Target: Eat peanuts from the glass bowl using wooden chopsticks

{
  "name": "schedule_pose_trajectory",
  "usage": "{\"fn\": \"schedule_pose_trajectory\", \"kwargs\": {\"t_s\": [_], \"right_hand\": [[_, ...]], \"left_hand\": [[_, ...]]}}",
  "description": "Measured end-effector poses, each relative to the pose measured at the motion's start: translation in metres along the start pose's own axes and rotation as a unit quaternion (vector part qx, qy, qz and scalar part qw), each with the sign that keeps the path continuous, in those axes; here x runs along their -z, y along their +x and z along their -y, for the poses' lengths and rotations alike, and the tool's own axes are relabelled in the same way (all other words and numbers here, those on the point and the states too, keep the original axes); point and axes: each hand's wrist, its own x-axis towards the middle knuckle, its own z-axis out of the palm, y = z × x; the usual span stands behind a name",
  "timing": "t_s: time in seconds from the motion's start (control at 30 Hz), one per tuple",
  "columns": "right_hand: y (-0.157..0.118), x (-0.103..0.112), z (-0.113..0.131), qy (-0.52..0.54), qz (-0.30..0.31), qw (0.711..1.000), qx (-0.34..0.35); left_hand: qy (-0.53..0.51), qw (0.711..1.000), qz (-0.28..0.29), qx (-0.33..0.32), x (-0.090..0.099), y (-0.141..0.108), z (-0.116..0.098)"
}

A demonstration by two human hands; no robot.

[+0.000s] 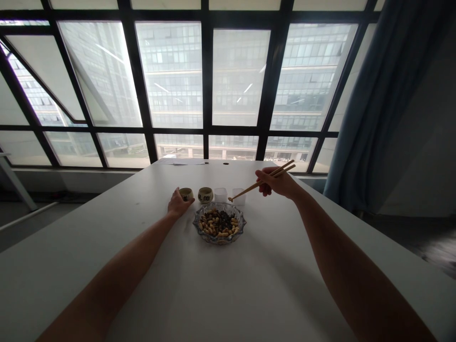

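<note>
A white table (221, 289) is seen from above its near edge, with two bare forearms stretched over it from either side. Near the middle, a clear glass bowl (220, 241) with a scalloped rim is filled with a nut and seed mix (218, 222): peanuts in their shells, brown pieces and a cluster of dark ones. Just beyond the bowl, four small vessels are lined up from left to right: a left cup (185, 193) and a second cup (205, 195), both pale with dark written characters, then a middle white container (220, 194) and a right white container (240, 196). The left cup is clasped by the left hand (177, 204), with the thumb and fingers placed around its sides. A pair of wooden chopsticks (255, 185) is gripped by the closed fingers of the right hand (273, 182), and is slanted down to the left across the right white container. At the tips, a small light-brown piece (231, 199) is held above the bowl's far side; it is too small to be identified. Behind, a dark-framed window (235, 130) is bordered on the right by a blue curtain (359, 123)
</note>
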Motion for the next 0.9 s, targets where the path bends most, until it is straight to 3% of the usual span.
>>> {"fn": "schedule_pose_trajectory", "kwargs": {"t_s": [0.23,0.63,0.9], "right_hand": [[-0.01,-0.017,0.027,-0.1,0.054,0.992,0.052],[-0.008,-0.013,0.017,-0.1,0.062,0.992,0.052],[-0.006,-0.013,0.018,-0.058,0.057,0.996,0.044]], "left_hand": [[0.016,1.0,-0.006,-0.007,0.0,0.0,0.0],[-0.01,1.0,-0.006,-0.012,0.003,-0.003,-0.007],[-0.063,0.987,-0.057,-0.136,0.002,-0.012,-0.018]]}}
